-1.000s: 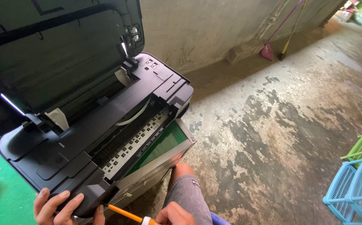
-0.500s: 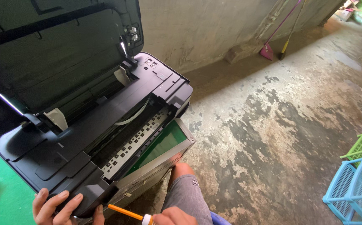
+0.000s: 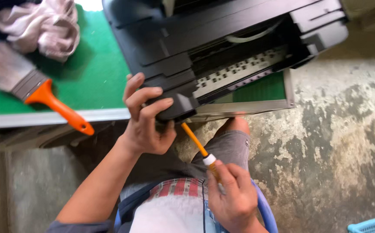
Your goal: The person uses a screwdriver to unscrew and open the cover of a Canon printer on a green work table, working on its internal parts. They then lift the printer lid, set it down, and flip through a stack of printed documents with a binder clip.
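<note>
A black printer (image 3: 222, 39) with its cover raised sits on a green table (image 3: 96, 82), its front corner hanging past the table's metal edge. My left hand (image 3: 146, 118) grips that front corner, fingers curled over the top. My right hand (image 3: 230, 196) holds a screwdriver (image 3: 196, 144) with an orange shaft and a white collar. Its tip points up under the printer's corner, right beside my left palm.
An orange-handled paintbrush (image 3: 32, 88) lies on the green table at the left, with a pinkish rag (image 3: 45, 26) behind it. Stained concrete floor (image 3: 338, 138) spreads to the right. A blue basket corner (image 3: 373, 225) shows at the bottom right. My knee (image 3: 235, 127) is under the printer.
The camera has tilted down and closer, so the brush, rag and my lap now show. My hands keep the same hold on the printer corner and the screwdriver.
</note>
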